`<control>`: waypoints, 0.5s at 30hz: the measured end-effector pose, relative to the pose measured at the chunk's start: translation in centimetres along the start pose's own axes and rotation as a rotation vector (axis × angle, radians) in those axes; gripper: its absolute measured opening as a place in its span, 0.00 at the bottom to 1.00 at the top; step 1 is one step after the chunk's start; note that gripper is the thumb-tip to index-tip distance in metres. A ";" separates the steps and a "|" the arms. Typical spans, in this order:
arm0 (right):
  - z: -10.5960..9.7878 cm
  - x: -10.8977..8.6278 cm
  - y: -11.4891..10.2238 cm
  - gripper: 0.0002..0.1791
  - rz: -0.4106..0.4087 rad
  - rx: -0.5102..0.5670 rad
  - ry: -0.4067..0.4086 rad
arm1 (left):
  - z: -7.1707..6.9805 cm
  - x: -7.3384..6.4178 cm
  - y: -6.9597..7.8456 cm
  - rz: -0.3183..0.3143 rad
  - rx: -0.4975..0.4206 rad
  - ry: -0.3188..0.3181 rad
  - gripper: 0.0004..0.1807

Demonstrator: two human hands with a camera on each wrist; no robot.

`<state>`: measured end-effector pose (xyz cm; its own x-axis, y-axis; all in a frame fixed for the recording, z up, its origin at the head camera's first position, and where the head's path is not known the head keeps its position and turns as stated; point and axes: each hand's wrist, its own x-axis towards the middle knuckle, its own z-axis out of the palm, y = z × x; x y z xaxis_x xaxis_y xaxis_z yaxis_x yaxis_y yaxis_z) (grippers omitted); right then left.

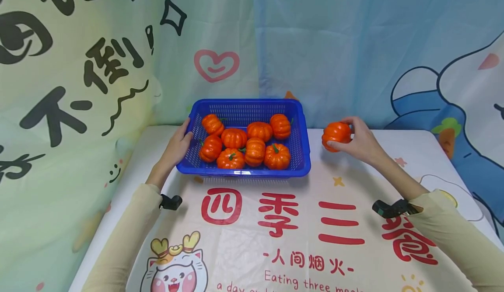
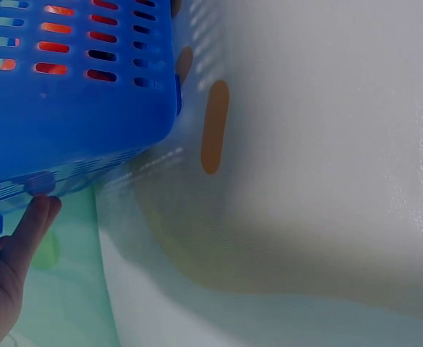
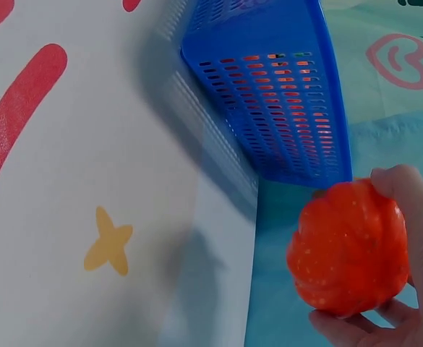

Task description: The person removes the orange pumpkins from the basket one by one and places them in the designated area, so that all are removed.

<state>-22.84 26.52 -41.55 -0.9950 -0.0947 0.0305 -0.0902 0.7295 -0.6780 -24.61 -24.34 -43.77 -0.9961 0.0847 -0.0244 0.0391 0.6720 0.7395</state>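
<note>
A blue plastic basket (image 1: 240,172) with slotted walls stands near the back of the table, holding several small orange pumpkins (image 1: 234,138), some with green stems. Along its left side lies my left hand (image 1: 177,147), its fingers straight against the wall; the left wrist view shows a fingertip (image 2: 39,210) touching the slotted side below the rim. Right of the basket, my right hand (image 1: 360,141) grips another orange pumpkin (image 1: 336,135) between thumb and fingers. In the right wrist view this ribbed pumpkin (image 3: 352,249) appears beside the basket's end wall (image 3: 291,108).
The table is covered by a printed cloth (image 1: 244,248) with red characters and a cartoon cat. Behind hangs a pale blue and green curtain (image 1: 315,56). A thin white cable (image 1: 449,179) runs along the right side. Each wrist wears a small black camera (image 1: 171,202).
</note>
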 end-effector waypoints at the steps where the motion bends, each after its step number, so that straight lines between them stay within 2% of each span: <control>1: 0.0 0.0 0.0 0.43 0.005 0.008 0.002 | 0.0 0.0 0.0 0.000 -0.001 0.001 0.32; 4: 0.1 -0.1 0.0 0.44 0.009 0.015 0.002 | 0.1 0.0 0.0 0.003 -0.002 0.000 0.32; 15: 0.3 -0.2 -0.1 0.42 -0.013 -0.069 -0.025 | 0.2 0.0 -0.2 0.012 -0.016 0.004 0.32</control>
<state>-22.66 26.26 -41.71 -0.9925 -0.1204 0.0202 -0.1065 0.7727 -0.6257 -24.61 -24.35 -44.04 -0.9959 0.0898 -0.0130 0.0496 0.6592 0.7503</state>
